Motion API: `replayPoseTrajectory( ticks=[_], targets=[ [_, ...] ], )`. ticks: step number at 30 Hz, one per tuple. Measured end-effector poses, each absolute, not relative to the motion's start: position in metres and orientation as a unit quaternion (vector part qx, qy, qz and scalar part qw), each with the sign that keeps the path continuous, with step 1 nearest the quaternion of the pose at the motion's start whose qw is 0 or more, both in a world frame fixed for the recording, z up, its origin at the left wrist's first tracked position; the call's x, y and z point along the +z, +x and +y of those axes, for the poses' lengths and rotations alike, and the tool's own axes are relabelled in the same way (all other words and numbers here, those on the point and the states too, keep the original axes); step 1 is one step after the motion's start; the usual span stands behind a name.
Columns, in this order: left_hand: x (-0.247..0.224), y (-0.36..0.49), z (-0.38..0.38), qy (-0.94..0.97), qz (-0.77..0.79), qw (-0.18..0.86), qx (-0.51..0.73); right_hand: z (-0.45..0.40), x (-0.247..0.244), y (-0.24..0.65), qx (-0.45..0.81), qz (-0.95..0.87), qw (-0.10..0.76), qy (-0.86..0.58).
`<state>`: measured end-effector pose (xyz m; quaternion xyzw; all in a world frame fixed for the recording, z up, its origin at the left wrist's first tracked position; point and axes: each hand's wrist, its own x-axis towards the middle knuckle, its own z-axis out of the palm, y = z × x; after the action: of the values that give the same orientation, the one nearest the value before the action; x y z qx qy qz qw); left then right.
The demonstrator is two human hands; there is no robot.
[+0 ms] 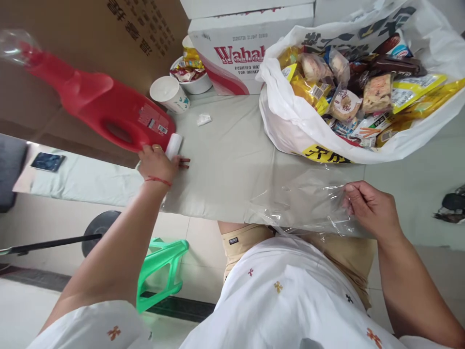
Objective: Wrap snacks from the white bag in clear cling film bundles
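My left hand (159, 165), with a ring and a red cord at the wrist, is closed at the base of a large red bottle (109, 111). A small white roll (174, 144) stands out between its thumb and fingers. Two thin brown sticks (184, 163) show by the thumb tip; what they belong to is unclear. At the table's front edge, my right hand (370, 206) pinches the edge of a clear plastic bag (301, 198). That bag lies loose and crumpled, reaching leftward over the edge. Just beyond it sits a white carrier bag (276, 116) full of wrapped snacks (345, 104).
A paper cup (169, 93) and a white tub (198, 85) with packets stand by a Wahaha water carton (232, 53). A tall brown cardboard box (90, 34) rises at the left. A crumpled tissue (204, 119) lies on the tablecloth. Below are a green stool (163, 266) and a phone (48, 162) farther left.
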<state>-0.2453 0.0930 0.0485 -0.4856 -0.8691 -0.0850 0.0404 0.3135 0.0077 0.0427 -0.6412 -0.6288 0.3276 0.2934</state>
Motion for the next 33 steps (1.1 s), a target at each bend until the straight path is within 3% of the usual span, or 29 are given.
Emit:
replayPoseTrajectory(
  ticks=[4,11,16,20,26,30,33],
  targets=[
    [0.038,-0.208,0.08,-0.601,-0.76,0.098,-0.227,0.011,0.046,0.314,0.325,-0.64,0.296,-0.63],
    [0.067,-0.026,0.048,-0.792,-0.476,-0.048,-0.378,0.035,0.057,0.309,0.337,-0.68,0.241,-0.605],
    [0.054,0.067,0.016,-0.933,-0.219,-0.106,-0.264,0.06,0.061,0.305,0.277,-0.738,0.179,-0.589],
    [0.019,0.077,-0.004,-0.948,-0.245,-0.076,-0.188,0.066,0.057,0.319,0.207,-0.737,0.162,-0.623],
    [-0.005,0.06,-0.023,-0.922,-0.341,-0.138,-0.121,0.069,0.039,0.349,0.18,-0.692,0.189,-0.673],
    [-0.004,0.056,-0.037,-0.918,-0.348,-0.155,-0.113,0.078,0.034,0.371,0.231,-0.633,0.251,-0.695],
    [0.007,0.051,-0.051,-0.909,-0.359,-0.159,-0.138,0.072,0.034,0.399,0.19,-0.571,0.34,-0.723]
  ],
)
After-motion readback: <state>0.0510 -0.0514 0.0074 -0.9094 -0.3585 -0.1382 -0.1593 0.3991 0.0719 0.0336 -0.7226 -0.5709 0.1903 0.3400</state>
